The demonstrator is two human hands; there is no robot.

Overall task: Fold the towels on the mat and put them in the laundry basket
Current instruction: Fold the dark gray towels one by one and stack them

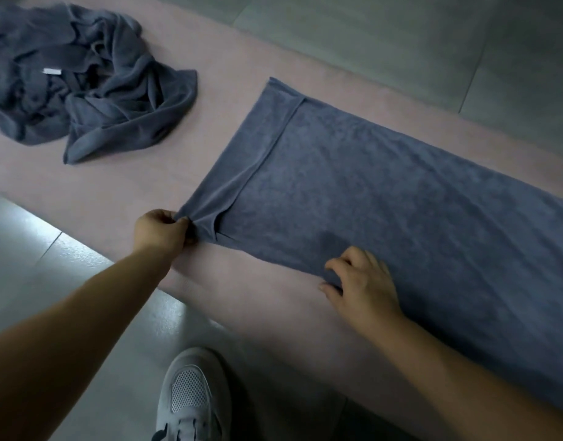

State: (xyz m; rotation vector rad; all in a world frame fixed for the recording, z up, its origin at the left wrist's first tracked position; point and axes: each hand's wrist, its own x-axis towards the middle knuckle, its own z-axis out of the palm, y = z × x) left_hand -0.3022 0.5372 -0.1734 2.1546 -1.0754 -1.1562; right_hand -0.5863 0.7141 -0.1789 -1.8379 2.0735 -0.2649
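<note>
Left grip (pixel 161 230), a bare hand reaching in from the near left, is closed on the near left corner of the spread towel (pixel 385 192), pinching the cloth between thumb and curled fingers so that the corner is gathered into small pleats and pulled taut. Right grip (pixel 364 288), the other bare hand, pinches the near edge of the same towel a little further right, with the thumb at the hem and the curled fingers on top of the cloth. This grey-blue towel lies flat on the pink mat (pixel 130 186), running from the middle of the scene out past the right edge. Along its left end there is a smoother strip, bounded by a straight line where an upper layer appears to end. At the far left of the mat, well apart from the spread towel, sits a crumpled pile of towels (pixel 83 78) in the same grey-blue. A small white tag (pixel 52 71) shows among its folds, but any writing on it is too small to read. The mat lies on a grey tiled floor (pixel 401 43), and a pale grey mesh shoe (pixel 191 396) stands on the tiles at the near edge, just beside the mat.
</note>
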